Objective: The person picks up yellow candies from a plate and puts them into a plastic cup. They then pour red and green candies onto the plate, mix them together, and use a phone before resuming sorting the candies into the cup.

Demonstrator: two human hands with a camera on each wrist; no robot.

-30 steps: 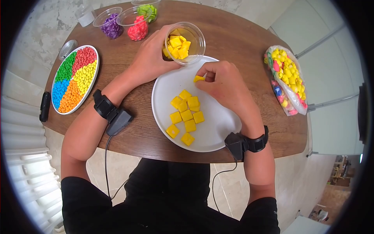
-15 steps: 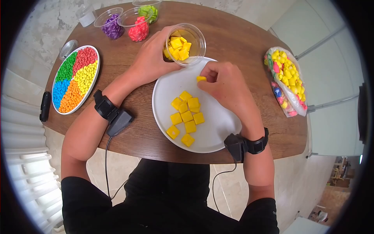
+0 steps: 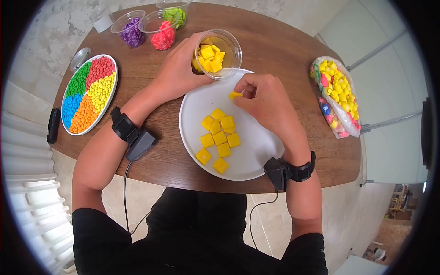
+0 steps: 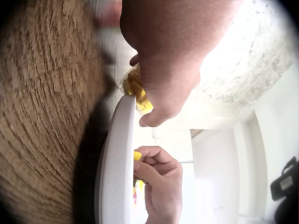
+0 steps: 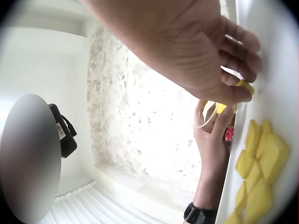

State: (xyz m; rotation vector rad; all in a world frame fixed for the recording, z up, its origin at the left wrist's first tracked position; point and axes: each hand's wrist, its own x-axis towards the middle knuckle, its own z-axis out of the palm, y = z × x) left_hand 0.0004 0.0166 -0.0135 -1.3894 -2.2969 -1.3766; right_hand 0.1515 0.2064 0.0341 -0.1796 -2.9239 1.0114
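My left hand [image 3: 179, 68] grips a clear plastic cup [image 3: 233, 54] tilted over the far edge of a white plate [image 3: 256, 156]; yellow square pieces [image 3: 207, 52] lie inside it. Between thumb and fingers, my right hand [image 3: 266, 98] pinches one yellow piece [image 3: 235, 95] above the plate's far part. Several yellow squares [image 3: 219, 138] lie grouped on the plate, some overlapping. The right wrist view shows the pinched piece [image 5: 245, 87] at the thumb tip, close to the plate surface. In the left wrist view the cup [image 4: 125, 84] is partly hidden behind my left hand [image 4: 168, 84].
At the left stands an oval dish [image 3: 114, 87] of small pieces sorted by colour. Cups with purple [image 3: 133, 34], red [image 3: 163, 36] and green [image 3: 175, 17] pieces are at the back left. A bag [image 3: 339, 91] of yellow and pink items lies at the right.
The pinched yellow piece has tilted and shifted slightly between the right fingers, after a small move to the right. The left hand and cup have barely moved.
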